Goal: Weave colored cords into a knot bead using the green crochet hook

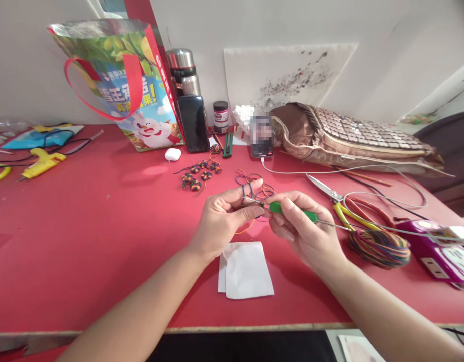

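Note:
My right hand point(305, 226) grips a crochet hook by its green handle point(294, 212), fingers closed round it. The thin metal shaft points left toward my other hand. Dark yarn point(247, 191) wraps over the raised index finger of my left hand point(227, 213), whose thumb and fingers pinch a small dark piece of yarn work point(259, 204) at the hook's tip. Its exact shape is too small to tell. Just behind my hands lies a loose tangle of multicoloured yarn point(267, 190). A folded white tissue point(249, 271) lies on the red table in front of them.
Several small crocheted pieces point(195, 185) lie farther back. To the right are scissors point(330, 190), a yarn ball point(380, 249) and a purple power strip point(435, 246). A phone point(262, 138) on a white cable, a dark phone point(194, 123) and a shopping bag point(118, 85) stand behind.

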Available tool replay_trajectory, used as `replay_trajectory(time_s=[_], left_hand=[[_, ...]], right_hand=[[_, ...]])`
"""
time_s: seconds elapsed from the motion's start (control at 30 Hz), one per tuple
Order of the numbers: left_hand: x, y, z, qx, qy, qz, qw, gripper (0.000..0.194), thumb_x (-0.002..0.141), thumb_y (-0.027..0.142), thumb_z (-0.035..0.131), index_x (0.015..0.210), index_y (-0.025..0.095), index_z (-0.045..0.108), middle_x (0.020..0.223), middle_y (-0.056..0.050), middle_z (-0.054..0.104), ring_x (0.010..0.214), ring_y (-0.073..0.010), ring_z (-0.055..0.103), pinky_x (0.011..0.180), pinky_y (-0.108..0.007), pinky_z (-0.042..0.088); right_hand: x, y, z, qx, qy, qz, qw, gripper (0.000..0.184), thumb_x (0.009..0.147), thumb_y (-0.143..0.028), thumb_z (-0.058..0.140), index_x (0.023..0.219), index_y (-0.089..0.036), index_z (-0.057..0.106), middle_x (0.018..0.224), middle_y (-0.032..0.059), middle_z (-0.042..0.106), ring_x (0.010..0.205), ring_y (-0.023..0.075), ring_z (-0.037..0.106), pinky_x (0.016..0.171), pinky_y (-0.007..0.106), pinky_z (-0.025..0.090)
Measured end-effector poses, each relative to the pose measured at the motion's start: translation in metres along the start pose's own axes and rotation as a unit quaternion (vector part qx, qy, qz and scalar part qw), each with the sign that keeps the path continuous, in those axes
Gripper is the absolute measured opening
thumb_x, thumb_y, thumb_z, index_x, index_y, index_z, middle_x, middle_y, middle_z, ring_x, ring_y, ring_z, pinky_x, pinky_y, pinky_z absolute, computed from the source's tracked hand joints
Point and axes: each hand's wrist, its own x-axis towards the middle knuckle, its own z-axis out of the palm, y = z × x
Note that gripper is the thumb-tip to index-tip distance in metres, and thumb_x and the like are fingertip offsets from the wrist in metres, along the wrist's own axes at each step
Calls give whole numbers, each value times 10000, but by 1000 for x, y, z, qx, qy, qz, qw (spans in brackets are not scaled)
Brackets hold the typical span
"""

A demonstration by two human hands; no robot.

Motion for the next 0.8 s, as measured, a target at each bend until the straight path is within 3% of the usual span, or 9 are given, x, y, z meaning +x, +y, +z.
replay_trajectory(time_s=[0.1,0.27,0.6,0.8], left_hand=[[-1,-1,4,-30,18,-8,999,554,716,279,956,1252,294,815,785,-2,789,620,-74,576,582,-204,441],[-1,-4,8,-47,39,-1,998,609,735,289,950,1318,309,777,773,1,778,592,-56,464,554,-203,369],[-2,-2,9,-21,41,-8,999,591,756,285,927,1326,289,774,783,12,746,680,-84,552,636,-218,454],[-3,-2,8,13,30,20,999,525,794,256,880,1308,308,786,781,23,704,645,-81,489,601,-224,446]], right_hand=[[-2,1,2,-5,15,-17,1000,183,921,-398,809,922,-215,813,638,-24,568,478,60,451,443,202,321],[-2,3,1,-35,19,-40,998,167,968,-371,759,968,-212,811,655,-23,572,490,58,461,460,208,340],[0,4,-2,-62,18,-29,997,220,958,-409,758,924,-193,771,656,-21,577,485,66,438,443,218,328],[-2,5,-2,-101,15,-57,993,194,971,-393,740,973,-203,779,641,-31,555,499,79,439,442,221,333]])
